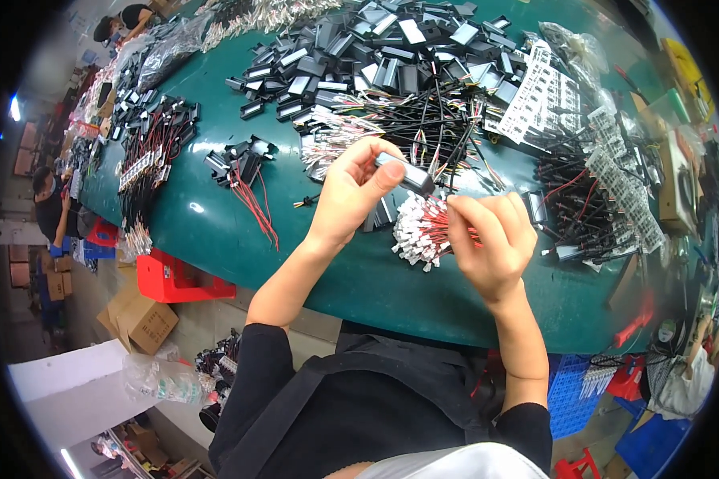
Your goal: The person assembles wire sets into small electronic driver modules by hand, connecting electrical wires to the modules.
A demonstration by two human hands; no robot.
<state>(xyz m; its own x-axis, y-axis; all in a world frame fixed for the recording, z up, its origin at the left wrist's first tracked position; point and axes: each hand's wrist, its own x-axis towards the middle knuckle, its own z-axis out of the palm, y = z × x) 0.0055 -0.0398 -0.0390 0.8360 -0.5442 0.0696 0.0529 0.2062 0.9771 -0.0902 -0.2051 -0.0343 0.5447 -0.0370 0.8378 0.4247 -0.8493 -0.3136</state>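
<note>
One dark casing [415,177] is gripped in your left hand [351,188]; your right hand [494,239] pinches closed, contents unclear; printed sheets [545,97] beyond it

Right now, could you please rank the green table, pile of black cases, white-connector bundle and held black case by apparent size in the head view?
Largest to smallest:
1. Green table
2. Pile of black cases
3. White-connector bundle
4. Held black case, clearly smallest in this view
</note>
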